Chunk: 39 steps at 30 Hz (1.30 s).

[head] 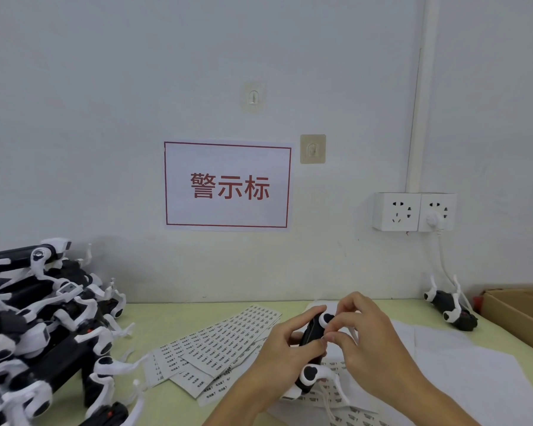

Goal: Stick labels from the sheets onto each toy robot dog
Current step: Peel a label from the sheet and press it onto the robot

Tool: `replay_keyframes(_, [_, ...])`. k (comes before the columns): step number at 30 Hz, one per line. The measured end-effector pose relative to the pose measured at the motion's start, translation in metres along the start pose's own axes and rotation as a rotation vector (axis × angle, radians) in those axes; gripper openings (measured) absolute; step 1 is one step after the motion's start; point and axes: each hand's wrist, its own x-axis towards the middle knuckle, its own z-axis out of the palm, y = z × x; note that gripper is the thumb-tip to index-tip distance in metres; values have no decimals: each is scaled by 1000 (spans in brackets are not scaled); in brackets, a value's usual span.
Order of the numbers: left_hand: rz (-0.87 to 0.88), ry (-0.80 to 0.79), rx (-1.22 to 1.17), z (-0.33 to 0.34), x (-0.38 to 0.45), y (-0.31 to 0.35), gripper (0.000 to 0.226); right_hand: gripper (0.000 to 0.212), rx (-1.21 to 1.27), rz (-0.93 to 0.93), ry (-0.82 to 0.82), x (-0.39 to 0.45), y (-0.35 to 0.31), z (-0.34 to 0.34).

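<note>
While I only have the head view, here's my read:
Progress: mid-batch, I judge. Big pile of toy robot dogs [43, 327] at left, apparently still waiting; one lone dog [451, 309] by the wall at right, maybe done. I can't see a label on any dog.
Dog in hand [313, 348]: held above the table [173, 315], front centre, belly toward me.
Label sheets [222, 342]: fanned out just left of the hands; more underneath them.
Left hand [285, 348]: fingers curled round the dog's black body, gripping it.
Right hand [360, 336]: thumb and forefinger pressed together at the dog's body. Likely pinching a label, too small to tell.
Left to do: press it on, next dog.
</note>
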Motion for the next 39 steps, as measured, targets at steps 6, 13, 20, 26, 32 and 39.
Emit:
replay_keyframes(6, [16, 7, 4, 2, 0, -2, 46, 19, -39, -16, 35, -4, -2, 0])
replay_keyframes(13, [21, 6, -17, 1, 0, -2, 47, 16, -118, -31, 106, -7, -3, 3])
replay_keyframes(20, [30, -7, -6, 2, 0, -2, 45, 19, -214, -69, 192, -10, -5, 5])
replay_keyframes(26, [29, -8, -12, 1, 1, -4, 44, 23, -254, -110, 257, -11, -6, 7])
replay_keyframes(32, [23, 5, 0, 4, 0, -5, 43, 24, -265, -103, 290, -11, -9, 9])
replay_keyframes(39, [19, 23, 10, 3, -1, -3, 44, 23, -246, -24, 282, -11, -9, 11])
